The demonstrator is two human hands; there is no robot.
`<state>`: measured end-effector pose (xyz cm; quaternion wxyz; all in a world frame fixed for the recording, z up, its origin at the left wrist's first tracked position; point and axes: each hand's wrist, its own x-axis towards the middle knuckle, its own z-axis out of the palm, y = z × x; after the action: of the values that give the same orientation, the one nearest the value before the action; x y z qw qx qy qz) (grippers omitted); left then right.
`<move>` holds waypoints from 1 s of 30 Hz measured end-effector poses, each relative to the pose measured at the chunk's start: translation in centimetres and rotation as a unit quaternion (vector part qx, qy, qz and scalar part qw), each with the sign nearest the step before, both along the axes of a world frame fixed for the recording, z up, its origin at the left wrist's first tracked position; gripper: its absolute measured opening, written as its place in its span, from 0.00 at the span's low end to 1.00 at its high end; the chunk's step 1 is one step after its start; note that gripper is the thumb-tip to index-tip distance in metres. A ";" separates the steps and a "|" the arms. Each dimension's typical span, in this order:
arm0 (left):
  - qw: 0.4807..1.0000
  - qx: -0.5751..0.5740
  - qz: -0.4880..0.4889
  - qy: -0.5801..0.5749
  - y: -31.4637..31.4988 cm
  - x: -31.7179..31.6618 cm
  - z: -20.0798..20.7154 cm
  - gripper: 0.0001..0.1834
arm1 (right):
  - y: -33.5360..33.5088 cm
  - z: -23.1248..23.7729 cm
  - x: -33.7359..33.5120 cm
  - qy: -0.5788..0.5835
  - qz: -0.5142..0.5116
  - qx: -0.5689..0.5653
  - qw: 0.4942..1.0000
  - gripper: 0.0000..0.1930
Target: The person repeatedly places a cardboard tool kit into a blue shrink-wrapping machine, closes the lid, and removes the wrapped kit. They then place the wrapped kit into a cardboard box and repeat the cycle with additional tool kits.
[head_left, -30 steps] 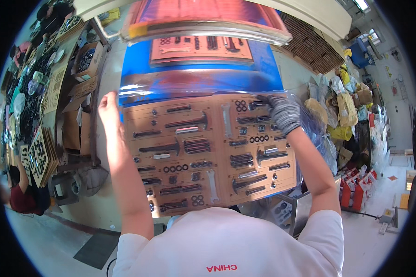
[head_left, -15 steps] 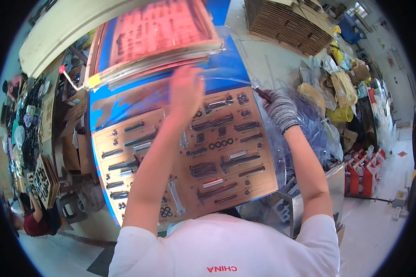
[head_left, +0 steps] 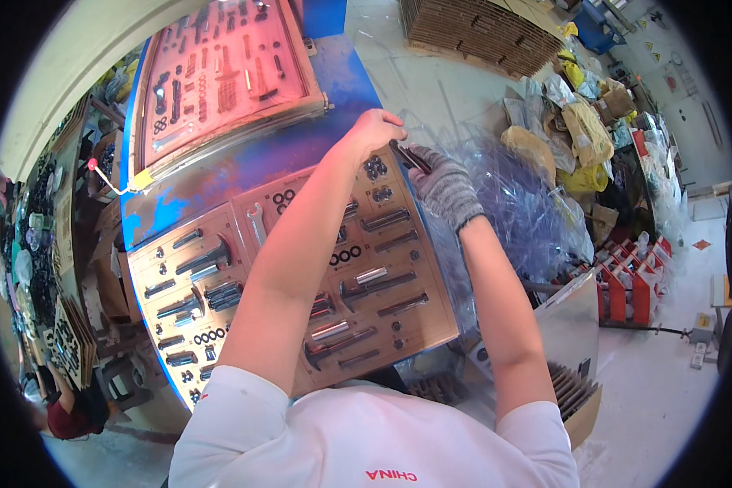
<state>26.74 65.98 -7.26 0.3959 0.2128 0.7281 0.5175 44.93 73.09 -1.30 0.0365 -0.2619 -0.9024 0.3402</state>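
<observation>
My bare left hand (head_left: 377, 132) reaches across to the far right corner of a tan board (head_left: 443, 302). Its fingers are bent and closed; what they hold, if anything, cannot be made out. Close beside it, my right hand (head_left: 450, 192) in a grey knitted glove is closed on a slim dark tool (head_left: 412, 157), its kind unclear. Beneath my arms lie two tan boards side by side, set with hammers, bolts, rings and other dark metal pieces. Clear plastic film (head_left: 516, 187) spreads in crumpled folds past the right edge.
Beyond, a stack of similar boards (head_left: 228, 122) sits in reddish light on the blue table (head_left: 342, 77). A lever with a red knob (head_left: 93, 163) is at left. Flattened cartons (head_left: 472, 37), bags (head_left: 586, 134) and red-and-white boxes (head_left: 634, 285) stand right. Another person (head_left: 69, 415) is far left.
My left hand has moved right, from over the boards' far edge to beside my gloved hand. The whole view has shifted, and the stack of boards now shows sharply.
</observation>
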 end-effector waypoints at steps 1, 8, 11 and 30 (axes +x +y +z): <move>1.000 0.006 0.007 0.007 0.1 0.1 0.1 0.22 | 0.1 0.2 -0.4 0.004 0.003 -0.010 1.000 0.21; 0.991 0.079 0.019 0.104 0.5 2.5 4.3 0.19 | -3.1 3.6 12.0 0.055 0.110 -0.006 0.992 0.18; 0.962 0.135 0.040 0.233 1.8 5.2 8.3 0.12 | -5.8 5.8 23.8 -0.230 0.107 0.054 0.966 0.22; 0.781 -0.125 0.221 0.571 -27.9 13.9 5.2 0.22 | -14.8 1.1 23.3 0.043 0.087 -0.376 0.921 0.31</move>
<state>40.59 38.09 -2.10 -0.1944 0.2513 0.9061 0.2793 68.27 58.32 -0.20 -0.0558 -0.1617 -0.7249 0.6673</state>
